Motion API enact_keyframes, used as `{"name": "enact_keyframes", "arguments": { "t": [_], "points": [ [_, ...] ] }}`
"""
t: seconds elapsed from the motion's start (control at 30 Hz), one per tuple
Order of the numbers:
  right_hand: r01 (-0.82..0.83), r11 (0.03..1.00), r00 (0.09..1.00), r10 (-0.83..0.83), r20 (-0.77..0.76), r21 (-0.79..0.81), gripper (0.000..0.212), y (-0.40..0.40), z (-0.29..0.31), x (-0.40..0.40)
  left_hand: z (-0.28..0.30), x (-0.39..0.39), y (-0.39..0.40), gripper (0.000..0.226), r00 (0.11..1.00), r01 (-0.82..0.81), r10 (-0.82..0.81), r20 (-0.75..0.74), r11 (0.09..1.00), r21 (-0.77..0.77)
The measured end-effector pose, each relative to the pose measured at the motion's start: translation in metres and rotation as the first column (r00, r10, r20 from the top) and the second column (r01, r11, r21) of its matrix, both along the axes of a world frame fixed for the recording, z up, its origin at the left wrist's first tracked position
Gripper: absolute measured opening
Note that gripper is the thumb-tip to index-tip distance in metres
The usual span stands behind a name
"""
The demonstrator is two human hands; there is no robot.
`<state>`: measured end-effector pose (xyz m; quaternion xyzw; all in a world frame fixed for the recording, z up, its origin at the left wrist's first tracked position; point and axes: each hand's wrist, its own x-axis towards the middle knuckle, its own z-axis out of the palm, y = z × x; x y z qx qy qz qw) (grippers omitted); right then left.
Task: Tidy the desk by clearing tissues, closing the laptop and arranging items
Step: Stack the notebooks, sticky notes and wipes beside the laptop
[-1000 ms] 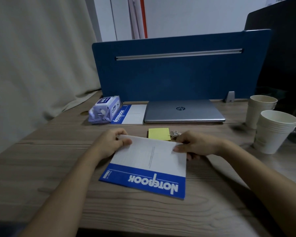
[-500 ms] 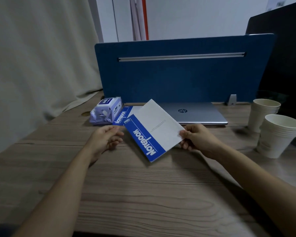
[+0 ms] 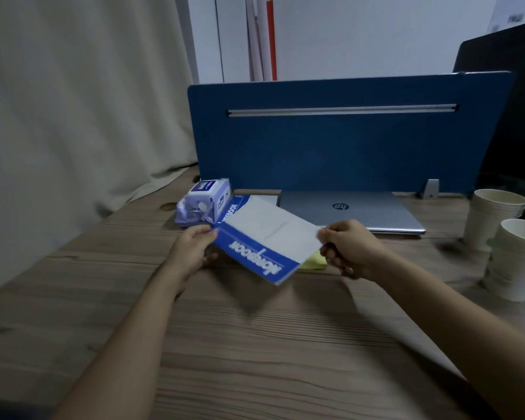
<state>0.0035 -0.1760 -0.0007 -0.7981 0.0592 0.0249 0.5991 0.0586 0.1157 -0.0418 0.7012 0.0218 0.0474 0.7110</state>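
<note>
Between both sets of fingers hangs the notebook [image 3: 267, 242], tilted above the table [image 3: 255, 344]: the right hand [image 3: 350, 248] pinches its white corner, the left hand [image 3: 194, 250] touches its blue edge with straight fingers. Just beyond the left fingers lies a second notebook [image 3: 235, 207], nearer that hand, long axis running away, beside the tissue pack [image 3: 205, 204]. The laptop [image 3: 355, 210] is shut; stacked cups [image 3: 509, 237] show no contents.

- Notebook [image 3: 264, 242], blue and white, held tilted above the wooden desk [image 3: 255, 344]; right hand [image 3: 350, 248] pinches its right edge, left hand [image 3: 194, 250] at its left corner
- Second notebook [image 3: 235, 207] flat beneath, beside tissue pack [image 3: 205, 204]
- Closed silver laptop [image 3: 355, 210] against blue divider [image 3: 346, 140]
- Yellow sticky notes [image 3: 314, 263] partly hidden under the held notebook
- Stacked paper cups [image 3: 509, 247] far right
</note>
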Motion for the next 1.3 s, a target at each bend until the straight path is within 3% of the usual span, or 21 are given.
{"name": "enact_keyframes", "arguments": {
  "t": [0.07,0.17,0.3,0.47,0.53,0.6,0.67,0.73,0.83,1.03,1.2,1.3],
  "points": [
    [0.022,0.985,0.999,-0.013,-0.053,0.173,0.016,0.013,0.002,0.003,-0.003,0.002,0.002,0.029,0.999,0.016,-0.018,-0.030,0.996,-0.084],
    [0.056,0.927,0.988,0.001,-0.153,0.372,0.018,0.039,-0.002,0.011,-0.012,0.008,0.003,0.043,0.998,0.064,-0.063,-0.010,0.990,0.127],
    [0.124,0.860,0.971,-0.003,-0.237,0.495,0.023,0.069,-0.012,0.026,-0.016,0.012,0.007,0.053,0.989,0.087,-0.129,0.066,0.894,0.439],
    [0.043,0.860,0.982,0.058,-0.180,0.508,0.026,0.094,-0.021,0.043,-0.022,0.013,0.014,0.051,0.989,-0.009,-0.082,0.121,0.791,0.611],
    [-0.032,0.937,0.990,0.078,-0.120,0.348,0.018,0.098,-0.022,0.047,-0.022,0.014,0.012,0.041,0.983,-0.091,-0.044,0.177,0.723,0.685],
    [-0.070,0.996,0.997,0.069,-0.030,-0.051,0.011,0.097,-0.021,0.051,-0.021,0.015,0.008,0.034,0.979,-0.142,-0.015,0.205,0.671,0.728],
    [-0.065,0.917,0.995,0.089,0.041,-0.394,0.017,0.097,-0.019,0.060,-0.019,0.017,0.005,0.033,0.975,-0.185,0.019,0.223,0.627,0.757],
    [-0.050,0.830,0.993,0.103,0.064,-0.556,0.010,0.099,-0.017,0.069,-0.016,0.019,0.002,0.031,0.968,-0.225,0.039,0.247,0.563,0.795],
    [0.002,0.739,0.987,0.108,0.122,-0.674,0.006,0.102,-0.021,0.083,-0.012,0.025,-0.001,0.027,0.951,-0.282,0.032,0.307,0.494,0.823],
    [0.089,0.663,0.968,0.117,0.221,-0.743,0.006,0.101,-0.033,0.103,-0.015,0.034,-0.003,0.008,0.932,-0.329,0.026,0.362,0.480,0.813],
    [0.121,0.568,0.955,0.159,0.253,-0.814,0.014,0.103,-0.033,0.105,-0.017,0.035,-0.005,0.025,0.942,-0.228,-0.101,0.321,0.509,0.830],
    [0.116,0.580,0.937,0.206,0.282,-0.806,0.009,0.101,-0.027,0.100,-0.019,0.034,-0.004,0.032,0.955,-0.153,-0.151,0.255,0.483,0.862]
  ]
}}
